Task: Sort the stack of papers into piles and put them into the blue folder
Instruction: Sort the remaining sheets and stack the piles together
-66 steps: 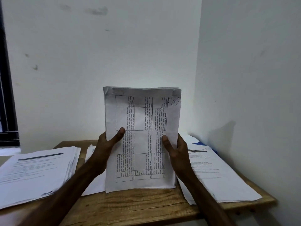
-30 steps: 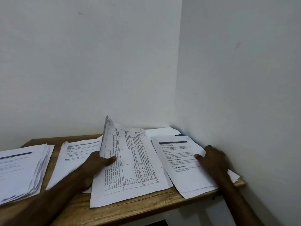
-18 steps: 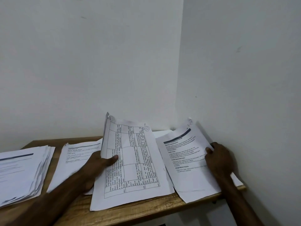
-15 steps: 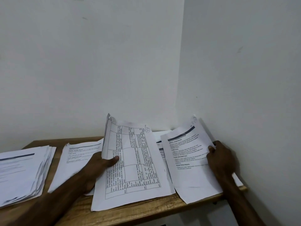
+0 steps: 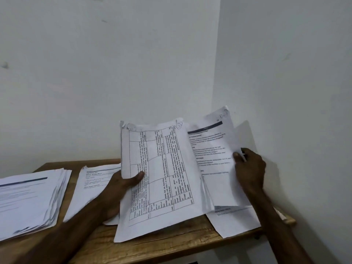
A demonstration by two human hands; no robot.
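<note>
My left hand [image 5: 122, 185] grips the left edge of a stack of table-printed papers [image 5: 163, 180], thumb on the front sheet, its lower edge resting near the table's front. My right hand [image 5: 249, 168] pinches the right edge of a bundle of text sheets with a dark header bar [image 5: 211, 157], lifted and tilted up toward the right wall. More text sheets [image 5: 236, 220] lie flat under the lifted bundle. No blue folder shows in this view.
A thick pile of papers [image 5: 28, 199] sits at the table's left end, with a thinner pile [image 5: 93, 185] beside it. The wooden table [image 5: 162, 248] stands in a corner, with white walls behind it and close on the right.
Both hands held the table-printed stack upright, then it was laid down. My right hand went to the right pile and has raised its top sheets; my left hand has tilted its stack up again.
</note>
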